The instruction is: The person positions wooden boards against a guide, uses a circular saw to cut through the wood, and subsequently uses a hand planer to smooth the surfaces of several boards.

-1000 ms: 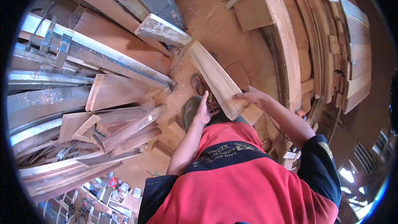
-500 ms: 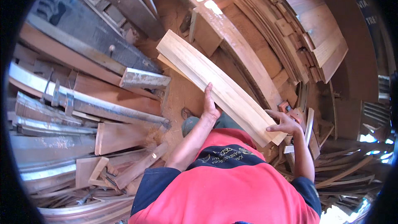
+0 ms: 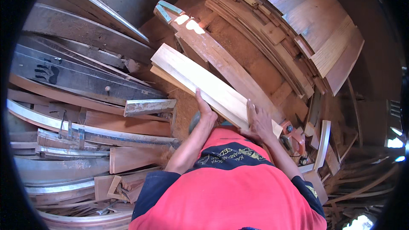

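Observation:
A pale wooden board (image 3: 191, 73) lies slantwise in front of me, with a yellower board (image 3: 168, 78) showing beneath its left edge. My left hand (image 3: 205, 111) is closed on the boards at that edge, its thumb on top and its fingers hidden below. Nearer the close end, my right hand (image 3: 260, 125) lies across the upper face with fingers stretched out. Its thumb reaches toward the near edge. Under the boards' right side runs a long, thick beam (image 3: 226, 61).
A red power tool (image 3: 294, 139) sits by the beam's near end. Stacked planks (image 3: 255, 38) and wide wooden panels (image 3: 319, 30) stand at the far right. Several long boards and a dark plank (image 3: 85, 74) crowd the left. Sawdust covers the floor (image 3: 185, 106).
My right hand has moved left and farther up the boards, from their near end onto the upper face. The boards have shifted slightly left, and the view has turned somewhat.

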Demonstrator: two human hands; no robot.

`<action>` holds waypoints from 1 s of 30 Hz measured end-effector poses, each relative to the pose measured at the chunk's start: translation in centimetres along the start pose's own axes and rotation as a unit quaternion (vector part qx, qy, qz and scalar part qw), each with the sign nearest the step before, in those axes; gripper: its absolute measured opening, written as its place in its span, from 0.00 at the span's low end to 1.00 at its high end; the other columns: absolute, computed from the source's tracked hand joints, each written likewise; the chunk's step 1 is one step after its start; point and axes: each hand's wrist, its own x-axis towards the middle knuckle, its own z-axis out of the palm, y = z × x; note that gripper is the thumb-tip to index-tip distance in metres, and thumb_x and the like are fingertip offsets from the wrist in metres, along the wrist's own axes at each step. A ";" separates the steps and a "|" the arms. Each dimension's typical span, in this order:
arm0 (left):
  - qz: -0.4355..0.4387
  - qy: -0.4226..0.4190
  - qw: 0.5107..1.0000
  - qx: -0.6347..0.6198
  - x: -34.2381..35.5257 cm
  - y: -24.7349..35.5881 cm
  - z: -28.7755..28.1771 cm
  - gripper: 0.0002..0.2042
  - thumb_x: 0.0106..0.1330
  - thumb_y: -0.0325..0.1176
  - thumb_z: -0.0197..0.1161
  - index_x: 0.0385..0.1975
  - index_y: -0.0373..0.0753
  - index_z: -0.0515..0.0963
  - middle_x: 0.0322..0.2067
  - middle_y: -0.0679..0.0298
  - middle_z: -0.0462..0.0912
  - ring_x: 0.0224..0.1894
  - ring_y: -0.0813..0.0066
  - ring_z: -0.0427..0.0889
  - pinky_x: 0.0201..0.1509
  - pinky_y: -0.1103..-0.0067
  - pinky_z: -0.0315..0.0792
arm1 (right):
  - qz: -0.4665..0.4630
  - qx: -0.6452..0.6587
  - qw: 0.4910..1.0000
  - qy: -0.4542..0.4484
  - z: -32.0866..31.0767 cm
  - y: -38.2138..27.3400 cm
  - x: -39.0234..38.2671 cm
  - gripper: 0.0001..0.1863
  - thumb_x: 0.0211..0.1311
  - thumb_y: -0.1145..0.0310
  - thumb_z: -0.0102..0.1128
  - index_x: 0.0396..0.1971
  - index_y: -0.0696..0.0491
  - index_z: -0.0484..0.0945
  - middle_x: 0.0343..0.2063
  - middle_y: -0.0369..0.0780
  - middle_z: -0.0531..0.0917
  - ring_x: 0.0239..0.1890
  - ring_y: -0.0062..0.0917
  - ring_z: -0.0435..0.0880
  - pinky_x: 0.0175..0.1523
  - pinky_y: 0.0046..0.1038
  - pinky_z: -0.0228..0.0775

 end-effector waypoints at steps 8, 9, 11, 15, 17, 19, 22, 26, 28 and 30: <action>0.175 0.018 0.984 -0.036 3.0 1.8 6.2 0.39 0.73 0.67 0.36 0.71 0.41 0.59 0.68 0.58 0.67 0.69 0.58 0.67 0.73 0.65 0.60 | -0.059 0.107 0.991 0.060 -4.3 4.8 3.7 0.61 0.29 0.51 0.77 0.72 0.50 0.61 0.59 0.49 0.73 0.60 0.45 0.71 0.60 0.44 0.62; 0.178 0.020 0.983 -0.038 3.9 2.4 6.0 0.39 0.73 0.67 0.36 0.71 0.41 0.59 0.68 0.58 0.67 0.69 0.58 0.67 0.73 0.65 0.60 | -0.053 0.118 0.989 0.074 -5.3 4.7 4.2 0.61 0.29 0.51 0.77 0.72 0.50 0.60 0.59 0.49 0.73 0.61 0.44 0.71 0.62 0.44 0.62; 0.137 0.037 0.987 0.078 5.6 3.2 5.4 0.37 0.74 0.64 0.43 0.70 0.37 0.60 0.66 0.55 0.69 0.66 0.58 0.70 0.70 0.64 0.64 | -0.051 0.129 0.986 0.087 -7.1 5.1 5.3 0.61 0.29 0.52 0.77 0.72 0.51 0.60 0.60 0.48 0.73 0.61 0.44 0.71 0.63 0.44 0.61; 0.153 0.071 0.985 0.039 4.5 6.0 9.2 0.37 0.72 0.59 0.54 0.66 0.31 0.62 0.61 0.51 0.73 0.61 0.56 0.76 0.65 0.62 0.72 | -0.044 0.068 0.976 0.202 -11.1 7.7 8.3 0.64 0.30 0.49 0.80 0.72 0.53 0.59 0.58 0.49 0.73 0.59 0.42 0.73 0.62 0.44 0.62; 0.204 0.089 0.972 0.072 6.8 7.8 5.8 0.35 0.72 0.58 0.54 0.63 0.30 0.66 0.59 0.51 0.75 0.57 0.56 0.78 0.63 0.61 0.74 | -0.060 0.115 0.965 0.230 -12.2 8.1 10.4 0.67 0.31 0.46 0.82 0.73 0.55 0.56 0.60 0.50 0.72 0.62 0.45 0.71 0.65 0.47 0.60; 0.255 0.124 0.956 0.068 8.5 10.7 2.7 0.35 0.73 0.57 0.53 0.63 0.28 0.66 0.57 0.51 0.76 0.55 0.57 0.80 0.61 0.63 0.76 | -0.054 0.166 0.955 0.240 -11.4 8.0 13.6 0.64 0.34 0.42 0.82 0.70 0.60 0.60 0.58 0.51 0.75 0.60 0.46 0.74 0.63 0.45 0.65; 0.266 0.249 0.931 -0.001 10.0 15.1 1.5 0.32 0.71 0.52 0.61 0.64 0.33 0.65 0.58 0.49 0.75 0.53 0.54 0.81 0.57 0.62 0.80 | 0.033 0.292 0.955 0.045 -6.5 9.7 18.3 0.42 0.46 0.43 0.76 0.55 0.56 0.76 0.46 0.49 0.83 0.51 0.43 0.82 0.53 0.39 0.73; 0.302 0.327 0.895 0.010 10.2 21.2 0.2 0.34 0.70 0.53 0.62 0.67 0.34 0.64 0.61 0.49 0.72 0.57 0.53 0.78 0.60 0.61 0.78 | 0.055 0.109 0.990 0.073 -0.3 9.2 21.7 0.18 0.57 0.54 0.67 0.36 0.53 0.77 0.35 0.45 0.82 0.43 0.44 0.82 0.44 0.46 0.73; 0.344 0.354 0.869 0.035 10.1 24.1 -0.1 0.35 0.70 0.53 0.62 0.67 0.33 0.63 0.63 0.48 0.71 0.59 0.53 0.77 0.62 0.62 0.76 | 0.053 0.091 0.992 0.067 3.3 10.6 22.1 0.18 0.56 0.55 0.68 0.36 0.53 0.76 0.34 0.44 0.81 0.42 0.43 0.81 0.43 0.45 0.73; 0.361 0.367 0.857 0.033 10.2 26.7 -1.3 0.35 0.70 0.52 0.61 0.67 0.32 0.63 0.63 0.47 0.71 0.60 0.54 0.76 0.63 0.63 0.75 | 0.051 0.074 0.994 0.059 6.2 9.6 21.9 0.17 0.54 0.57 0.69 0.36 0.52 0.76 0.33 0.43 0.80 0.40 0.42 0.81 0.42 0.44 0.73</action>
